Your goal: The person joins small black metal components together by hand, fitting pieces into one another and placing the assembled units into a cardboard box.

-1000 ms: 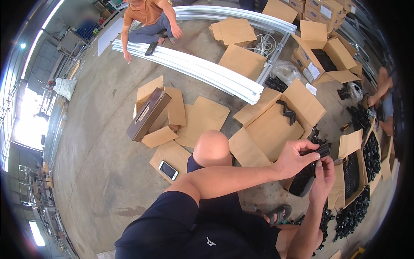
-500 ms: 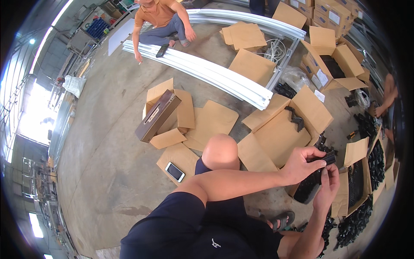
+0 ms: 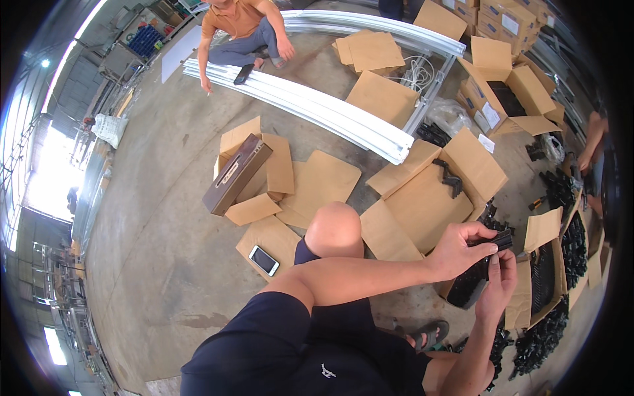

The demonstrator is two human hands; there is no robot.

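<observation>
A small black ribbed part is pinched between the thumb and fingers of my left hand. Just below it, my right hand has its fingers closed on the lower side of the same part. Behind and under my hands is a container of black pieces, partly covered by them. Ahead of my left hand an open cardboard box holds a few black angled parts. To the right of my hands stands a smaller carton with black pieces inside.
Loose black parts lie in heaps at the right. A phone rests on cardboard left of my knee, near a brown case in an open box. White metal profiles cross the floor ahead; a person squats behind them.
The view has shifted slightly. My hands stay together on the black part with barely any change in grip.
</observation>
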